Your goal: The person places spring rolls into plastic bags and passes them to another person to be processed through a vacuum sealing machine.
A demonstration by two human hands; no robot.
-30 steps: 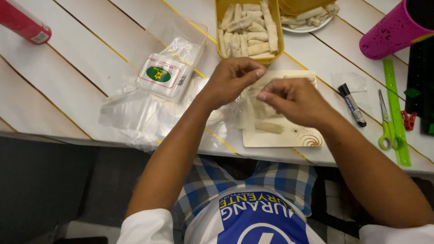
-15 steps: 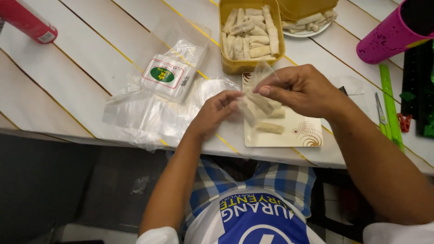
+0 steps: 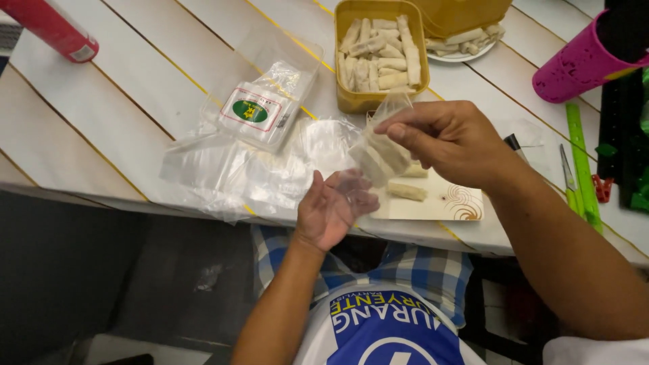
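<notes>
My right hand [image 3: 451, 139] pinches the top of a small clear plastic bag [image 3: 380, 150] that holds pale rolled snacks, and lifts it above the white board [image 3: 451, 201]. My left hand [image 3: 331, 211] is below it at the table's near edge, palm up and fingers spread, touching the bag's underside. One loose roll [image 3: 407, 192] lies on the board. A yellow tub [image 3: 380, 55] full of similar rolls stands behind.
A pile of empty clear bags [image 3: 223, 169] and a labelled pack of bags [image 3: 260, 111] lie to the left. A plate of rolls [image 3: 466, 44], a pink cup [image 3: 581, 64], a green ruler [image 3: 583, 165], scissors [image 3: 569, 179], a marker [image 3: 515, 145] and a red cylinder [image 3: 51, 27] stand around.
My right hand has raised the filled bag off the board. My left hand has left the bag's mouth, dropped to the table's edge and turned palm up beneath it.
</notes>
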